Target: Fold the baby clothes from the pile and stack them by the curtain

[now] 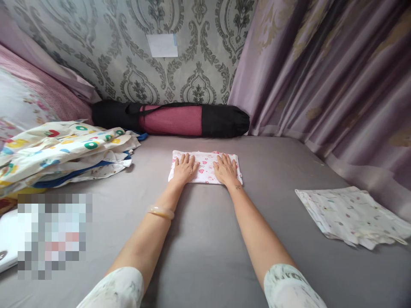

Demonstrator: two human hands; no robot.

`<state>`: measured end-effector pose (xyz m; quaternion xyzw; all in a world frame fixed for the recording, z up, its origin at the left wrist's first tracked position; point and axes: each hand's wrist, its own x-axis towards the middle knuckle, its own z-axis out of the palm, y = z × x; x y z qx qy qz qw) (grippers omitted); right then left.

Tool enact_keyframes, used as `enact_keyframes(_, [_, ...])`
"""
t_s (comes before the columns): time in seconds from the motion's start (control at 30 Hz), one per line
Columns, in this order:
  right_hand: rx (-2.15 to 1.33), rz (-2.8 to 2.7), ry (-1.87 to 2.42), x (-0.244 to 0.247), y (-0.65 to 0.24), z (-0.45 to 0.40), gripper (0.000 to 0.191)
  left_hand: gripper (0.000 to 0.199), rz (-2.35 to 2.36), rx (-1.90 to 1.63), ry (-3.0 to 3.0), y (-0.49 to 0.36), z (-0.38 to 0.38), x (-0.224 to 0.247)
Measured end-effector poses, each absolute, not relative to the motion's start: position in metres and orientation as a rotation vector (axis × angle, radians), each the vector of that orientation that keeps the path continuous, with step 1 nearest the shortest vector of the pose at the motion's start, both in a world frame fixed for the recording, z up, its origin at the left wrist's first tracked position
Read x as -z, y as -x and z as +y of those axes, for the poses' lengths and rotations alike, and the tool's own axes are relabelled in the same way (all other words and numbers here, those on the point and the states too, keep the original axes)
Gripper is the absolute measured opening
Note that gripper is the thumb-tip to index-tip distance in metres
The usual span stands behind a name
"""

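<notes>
Left of the folded heart-print cloth (204, 169) on the gray sheet (199, 239), patterned fabrics (64, 143) are heaped; right, a pale printed cloth (351, 216) is laid; behind, a black-and-maroon mat bag (171, 121). The heart-print cloth is touched by left hand (184, 169) and right hand (226, 169), fingers extended, slightly parted, unclenched.

light: soft, fairly bright, stronger on the left | shadows: faint on the grey sheet (205, 256) beside the left forearm (138, 248), deep in the curtain (305, 64) folds | glare: small glint on the bangle (160, 211) | edges: wide-angle stretch, right side soft | lower left: pixelated patch (61, 235)
</notes>
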<state>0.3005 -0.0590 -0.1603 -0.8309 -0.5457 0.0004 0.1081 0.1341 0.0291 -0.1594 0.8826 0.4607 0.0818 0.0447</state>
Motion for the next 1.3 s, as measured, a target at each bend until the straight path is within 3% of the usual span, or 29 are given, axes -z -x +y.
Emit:
enact_keyframes(0.23, [0.078, -1.662, 2.309, 0.149, -0.282, -0.058, 0.053, 0.053, 1.261, -0.498, -2.785, -0.149, 0.014, 0.156])
enact_keyframes(0.43, [0.001, -1.693, 2.352, 0.156, -0.275, -0.058, 0.051, 0.054, 1.194, -0.331, -2.811, -0.155, 0.009, 0.169])
enact_keyframes(0.73, [0.004, -1.708, 2.370, 0.158, -0.278, -0.057, 0.053, 0.048, 1.170, -0.410, -2.761, -0.154, 0.010, 0.168])
enact_keyframes(1.0, [-0.059, -1.714, 2.301, 0.133, -0.256, -0.036, 0.054, 0.038, 1.224, -0.956, -2.224, -0.134, 0.043, 0.144])
enact_keyframes(1.3, [-0.064, -1.734, 2.343, 0.162, -0.241, -0.017, 0.058, 0.036, 1.371, -1.089, -1.873, -0.099, 0.069, 0.149])
